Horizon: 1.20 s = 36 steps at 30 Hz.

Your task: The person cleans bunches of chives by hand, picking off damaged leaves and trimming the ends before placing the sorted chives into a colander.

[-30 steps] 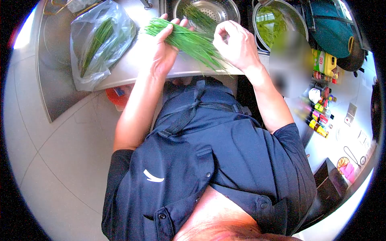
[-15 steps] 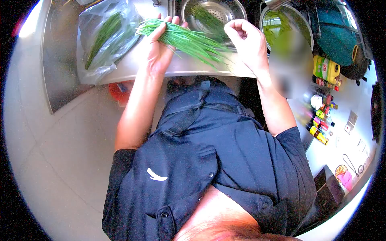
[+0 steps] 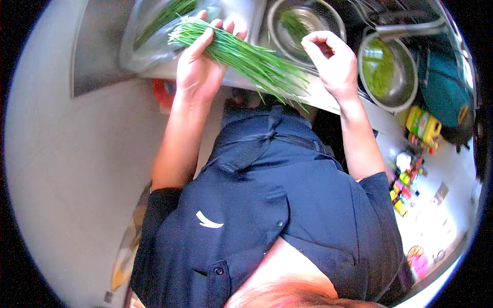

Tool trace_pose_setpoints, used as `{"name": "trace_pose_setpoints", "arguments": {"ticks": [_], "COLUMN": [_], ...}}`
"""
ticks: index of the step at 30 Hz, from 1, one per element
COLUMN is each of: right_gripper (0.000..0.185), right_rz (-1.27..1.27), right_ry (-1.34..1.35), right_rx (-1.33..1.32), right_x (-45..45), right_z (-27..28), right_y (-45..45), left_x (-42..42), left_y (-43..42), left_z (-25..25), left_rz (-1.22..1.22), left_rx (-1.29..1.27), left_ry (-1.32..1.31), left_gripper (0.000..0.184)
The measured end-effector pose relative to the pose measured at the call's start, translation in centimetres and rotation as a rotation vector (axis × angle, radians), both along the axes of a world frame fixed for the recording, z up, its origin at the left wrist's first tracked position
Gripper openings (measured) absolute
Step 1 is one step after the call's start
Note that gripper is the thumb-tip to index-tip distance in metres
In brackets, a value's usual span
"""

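A bunch of green chives (image 3: 246, 57) lies across the palm of my left hand (image 3: 200, 66), pale ends to the left and green tips hanging to the right. The thumb presses over the bunch near the pale ends. Beside the tips is my right hand (image 3: 336, 66), thumb and fingertips pinched together; whether a thin stalk is between them I cannot make out. Behind my right hand stands a metal colander (image 3: 273, 33) with some greens (image 3: 292, 24) inside. To the left, a clear plastic bag (image 3: 141, 59) holds more chives (image 3: 167, 18).
The steel counter edge (image 3: 239, 82) runs in front of my body. At the right sits a metal pot (image 3: 413, 90) with green contents (image 3: 377, 66). Beyond it are a yellow oil jug (image 3: 423, 126), several small bottles (image 3: 403, 187) and a teal item (image 3: 444, 95).
The view has shifted and turned, so the counter items appear farther right. My left hand still holds the chives, and my right hand stays pinched near their tips.
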State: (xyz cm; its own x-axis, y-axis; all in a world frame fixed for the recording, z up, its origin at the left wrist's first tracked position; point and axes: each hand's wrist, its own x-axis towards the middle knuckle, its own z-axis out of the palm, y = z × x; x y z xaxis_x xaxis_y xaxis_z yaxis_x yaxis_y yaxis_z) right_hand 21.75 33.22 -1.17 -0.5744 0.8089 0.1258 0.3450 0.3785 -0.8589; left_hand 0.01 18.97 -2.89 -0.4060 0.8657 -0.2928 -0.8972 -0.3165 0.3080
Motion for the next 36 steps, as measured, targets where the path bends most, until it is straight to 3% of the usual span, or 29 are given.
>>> {"name": "trace_pose_setpoints", "arguments": {"ticks": [2, 4, 6, 10, 13, 15, 17, 25, 28, 30, 32, 36], "right_gripper": [0.014, 0.014, 0.012, 0.023, 0.02, 0.021, 0.025, 0.028, 0.034, 0.038, 0.041, 0.039], "right_rz": [0.063, 0.258, 0.491, 0.877, 0.966, 0.948, 0.969, 0.946, 0.956, 0.612, 0.473, 0.365], "right_ry": [-0.057, -0.015, -0.021, -0.109, -0.181, -0.114, -0.127, -0.104, -0.156, -0.4, -0.226, -0.044], "right_rx": [-0.126, -0.091, -0.065, 0.088, 0.11, 0.144, 0.246, 0.065, 0.059, -0.75, -0.94, -1.128], "right_x": [-1.6, -3.9, -7.2, -13.8, -18.1, -20.6, -21.3, -19.3, -16.0, -13.4, -10.0, -4.8], "right_z": [-0.7, -2.2, -2.7, -9.0, -13.9, -23.3, -25.2, -17.6, -13.8, -7.9, -6.0, -3.9], "right_y": [-0.8, -2.1, -4.7, -10.7, -14.9, -18.8, -19.5, -14.8, -11.1, -9.6, -7.9, -5.4], "left_x": [-2.2, -4.3, -6.7, -8.8, -8.1, -7.7, -7.7, -6.9, -6.8, -6.6, -6.7, -5.4], "left_y": [-3.4, -7.5, -12.4, -19.1, -21.7, -22.8, -23.7, -20.7, -17.6, -15.2, -12.0, -5.4], "left_z": [1.3, 3.6, 6.1, 8.4, 8.2, 7.7, 6.6, 4.9, 3.7, 3.2, 2.7, 1.4], "left_rz": [0.084, 0.185, 0.326, 0.569, 0.691, 0.734, 0.766, 0.791, 0.674, 0.624, 0.588, 0.423], "left_rx": [0.107, 0.182, 0.143, 0.064, -0.002, -0.033, -0.025, -0.131, -0.011, 0.011, -0.027, -0.008], "left_ry": [0.127, 0.225, 0.344, 0.381, 0.361, 0.347, 0.303, 0.222, 0.139, 0.132, 0.071, 0.045], "left_gripper": [0.047, 0.046, 0.04, 0.034, 0.032, 0.032, 0.03, 0.026, 0.026, 0.032, 0.022, 0.024]}}
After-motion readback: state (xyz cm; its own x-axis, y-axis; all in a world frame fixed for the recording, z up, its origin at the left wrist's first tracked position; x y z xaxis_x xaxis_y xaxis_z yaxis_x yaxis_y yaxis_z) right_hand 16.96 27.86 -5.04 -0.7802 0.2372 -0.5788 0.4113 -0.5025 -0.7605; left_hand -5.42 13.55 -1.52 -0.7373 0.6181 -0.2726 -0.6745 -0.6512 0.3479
